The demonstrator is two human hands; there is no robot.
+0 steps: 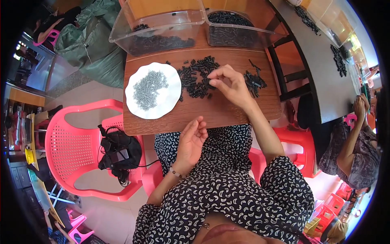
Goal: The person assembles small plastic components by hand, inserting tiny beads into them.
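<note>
Brown table (pixel 227 113) held many loose black parts (pixel 208 64), apparently much work left; right hand (pixel 232 87) pinched, contents unclear; left hand (pixel 191 141) curled, seemingly empty.

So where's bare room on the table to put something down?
The table is bare along the near edge between the left hand and right forearm, and at the near right corner below the small dark pile. Crowded: left, by the plate; middle, by black pieces beside the right hand; far side, by tubs.

Front tabletop (pixel 221 114) passable; plate (pixel 170 101) blocks left, black pieces (pixel 209 63) and 2 bins (pixel 126 42) beyond.
</note>
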